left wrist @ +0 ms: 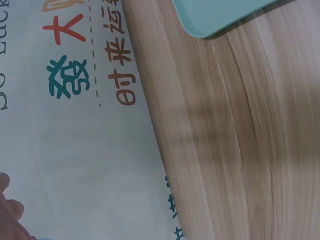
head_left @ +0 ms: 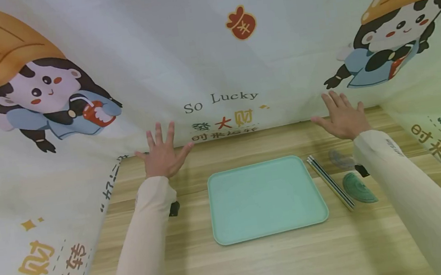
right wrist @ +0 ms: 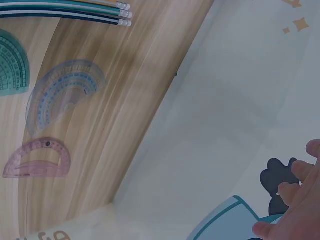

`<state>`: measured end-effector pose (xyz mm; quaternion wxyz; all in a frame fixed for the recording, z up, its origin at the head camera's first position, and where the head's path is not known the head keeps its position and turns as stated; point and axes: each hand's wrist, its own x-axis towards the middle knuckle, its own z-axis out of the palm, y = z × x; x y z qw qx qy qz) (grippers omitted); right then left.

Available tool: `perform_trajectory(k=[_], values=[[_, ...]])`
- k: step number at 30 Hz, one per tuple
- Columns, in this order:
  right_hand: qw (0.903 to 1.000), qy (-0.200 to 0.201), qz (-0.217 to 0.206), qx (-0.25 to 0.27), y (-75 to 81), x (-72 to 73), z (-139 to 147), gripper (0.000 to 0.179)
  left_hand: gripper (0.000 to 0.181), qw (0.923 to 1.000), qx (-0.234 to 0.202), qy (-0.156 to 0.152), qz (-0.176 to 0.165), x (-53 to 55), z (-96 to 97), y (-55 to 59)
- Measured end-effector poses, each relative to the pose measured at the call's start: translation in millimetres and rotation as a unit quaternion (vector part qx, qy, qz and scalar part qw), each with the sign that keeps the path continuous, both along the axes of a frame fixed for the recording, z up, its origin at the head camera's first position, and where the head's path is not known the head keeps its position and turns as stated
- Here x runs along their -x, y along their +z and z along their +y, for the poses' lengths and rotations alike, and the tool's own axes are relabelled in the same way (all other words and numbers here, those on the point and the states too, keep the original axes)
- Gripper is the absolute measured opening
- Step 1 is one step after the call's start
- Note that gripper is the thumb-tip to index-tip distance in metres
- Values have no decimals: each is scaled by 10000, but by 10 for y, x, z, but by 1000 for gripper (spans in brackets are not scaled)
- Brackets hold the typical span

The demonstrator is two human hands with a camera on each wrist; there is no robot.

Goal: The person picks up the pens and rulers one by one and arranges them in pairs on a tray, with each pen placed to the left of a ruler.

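Note:
My left hand is held out with fingers spread, over the table's far left part, and holds nothing. On the other side my right hand reaches out the same way, fingers straight and palm down. Between and nearer than the hands lies a light green tray with a bare surface. Several pencils lie side by side along the tray's right edge. Under the right forearm are a green protractor and a clear bluish protractor. A pink protractor shows in the right wrist view, hidden by the arm in the head view.
A white printed cloth with cartoon figures and lettering hangs behind the wooden table and along both its sides. Each wrist wears a small dark device, seen at the left cuff and the right cuff.

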<state>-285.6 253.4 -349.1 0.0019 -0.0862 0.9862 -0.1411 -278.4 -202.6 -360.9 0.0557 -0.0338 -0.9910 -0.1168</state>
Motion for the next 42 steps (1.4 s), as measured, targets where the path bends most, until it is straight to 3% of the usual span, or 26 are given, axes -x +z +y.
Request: perform_trajectory(k=[10, 15, 19, 23, 33, 42], values=[[9998, 0, -24, 175, -11, -52, 43, 89, 82, 9993, -292, -165, 172, -37, 67, -8], [9994, 53, -142, 323, -30, -121, 91, 86, 81, 9955, -937, -154, 80, -78, 106, -42], [9984, 48, -276, 487, -85, -182, 132, 82, 83, 9874, -1575, -77, -121, -113, 123, -119], [9969, 77, -372, 695, -173, -228, 166, 77, 85, 9812, -1913, -64, -247, -154, 126, -223], [9928, 9, -455, 1109, -401, -351, 202, 70, 76, 9708, -2381, 33, -275, -232, 140, -449], [9929, 94, -600, 1022, -492, -467, 153, 69, 76, 9616, -2663, 208, -628, -317, 166, -591]])
